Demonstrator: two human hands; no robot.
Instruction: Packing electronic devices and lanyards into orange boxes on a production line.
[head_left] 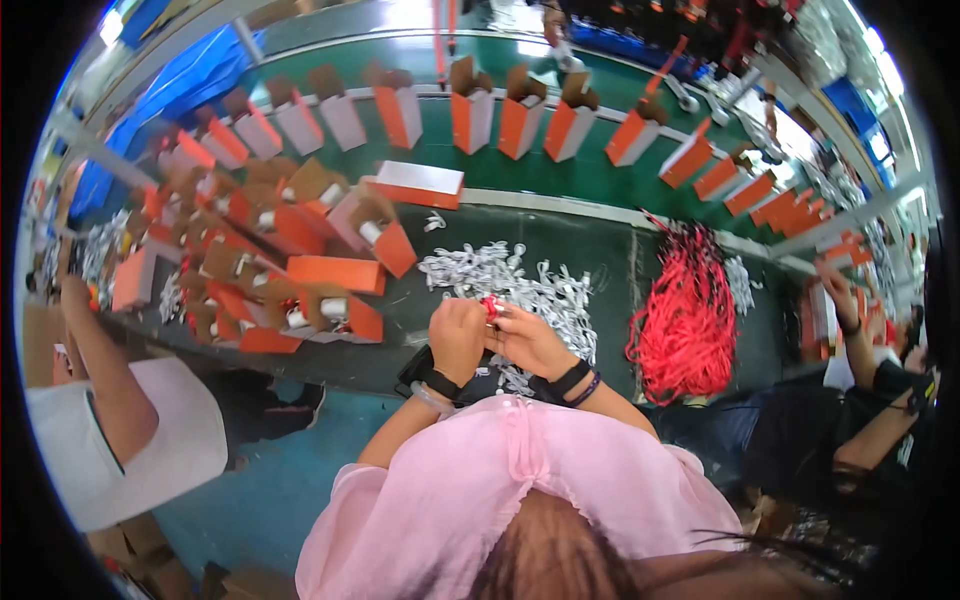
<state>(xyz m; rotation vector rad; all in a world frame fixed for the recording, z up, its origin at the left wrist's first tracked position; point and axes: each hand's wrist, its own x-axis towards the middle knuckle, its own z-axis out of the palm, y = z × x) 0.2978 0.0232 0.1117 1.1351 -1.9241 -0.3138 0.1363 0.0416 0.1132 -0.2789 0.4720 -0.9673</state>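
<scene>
Close in front of my chest, above the work table, my two hands meet. My left hand (458,335) is closed, its fingertips against a small red bundle (491,305) that looks like a wound-up strap. My right hand (530,340) pinches the same bundle from the other side. Fingers hide most of it, so its exact shape cannot be made out. Just beyond and beside my hands spreads a heap of coiled white cables (545,300). Further right on the table lies a large pile of red straps (690,320) with dark ends.
Several open orange-and-white boxes (285,220) crowd the table at left. A closed box (420,184) lies near the far rail. Behind it, a green conveyor (420,150) carries a row of open boxes. Co-workers sit on both sides: a white sleeve (150,430) left, a raised arm (850,315) right.
</scene>
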